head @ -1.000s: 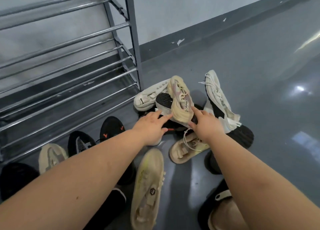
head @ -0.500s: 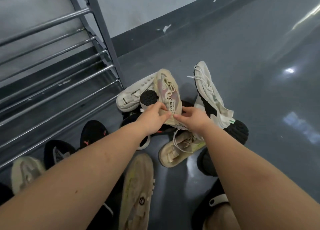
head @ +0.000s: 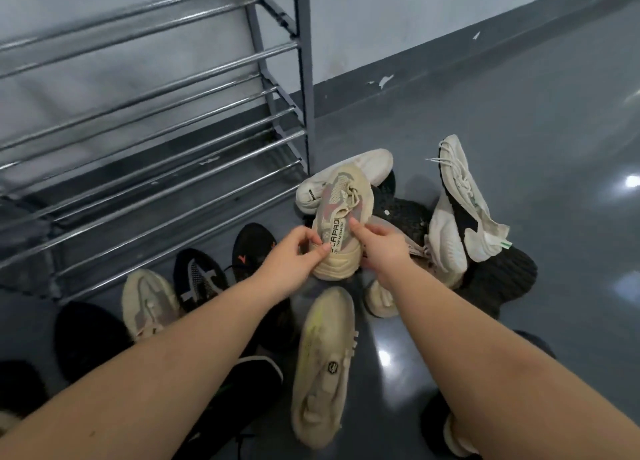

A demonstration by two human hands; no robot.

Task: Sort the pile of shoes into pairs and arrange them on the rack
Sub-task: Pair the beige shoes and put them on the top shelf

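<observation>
From the head view, I have the beige sneaker (head: 341, 224) pinched at its heel end between both hands, my left hand (head: 294, 258) closed on the left side of the collar and sole and my right hand (head: 382, 251) closed on the right, forefinger laid along the printed side strip. It is lifted toe-away over the pile (head: 398, 217), just in front of the rack's (head: 173, 140) right post. I judge it light and soft: a knit upper that will give under my fingers, with a thick foam sole that is the only stiff part, so the heel and sole edge are the sound places to hold; the loose laces could snag on neighbours. Its likely mate (head: 149, 303) sits in the row by the rack's foot, beside a black mesh shoe (head: 199, 279) and a black shoe with an orange mark (head: 251, 248). A pale sneaker (head: 325, 366) lies close below my hands, a white one (head: 346, 175) behind the held shoe, and a white knit pair (head: 460, 210) leans to the right over dark shoes. The floor (head: 519, 130) is smooth, grey and glossy with lamp glare, so I expect shoes to slide on it easily. The rack's shelves are bare chrome rods with gaps between; a soft shoe must bridge two rods or it may tip through. A grey wall with a dark skirting closes the room behind.
</observation>
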